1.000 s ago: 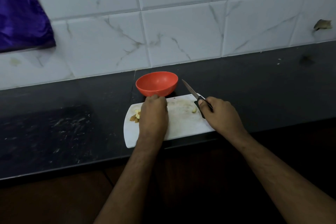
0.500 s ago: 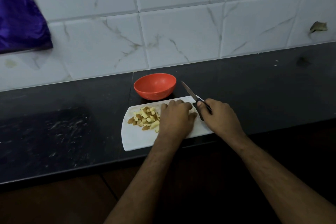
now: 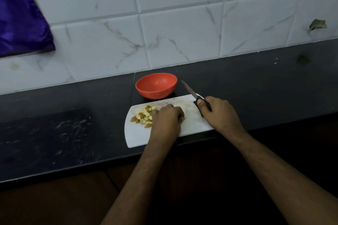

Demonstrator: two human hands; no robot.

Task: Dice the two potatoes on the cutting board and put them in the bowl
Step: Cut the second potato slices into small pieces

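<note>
A white cutting board (image 3: 139, 137) lies at the counter's front edge. Diced potato pieces (image 3: 143, 117), yellow with brown skin, are heaped on its left half. My left hand (image 3: 167, 118) rests knuckles up against the right side of the heap. Its fingers are curled down over pieces that it hides. My right hand (image 3: 219, 115) grips the black handle of a knife (image 3: 190, 90) at the board's right end. The blade points up and to the left, off the board. An orange bowl (image 3: 156, 86) stands just behind the board, and no potato shows inside it.
The dark stone counter (image 3: 256, 82) runs left and right, with a scuffed dark patch (image 3: 54, 129) on the left. A white marbled tile wall (image 3: 182, 33) rises right behind the bowl. A purple cloth (image 3: 20, 20) hangs at the upper left.
My left hand went from the heap to the board's right half and has come back left against the heap. The stray piece on the right is gone. The knife hand has stayed put.
</note>
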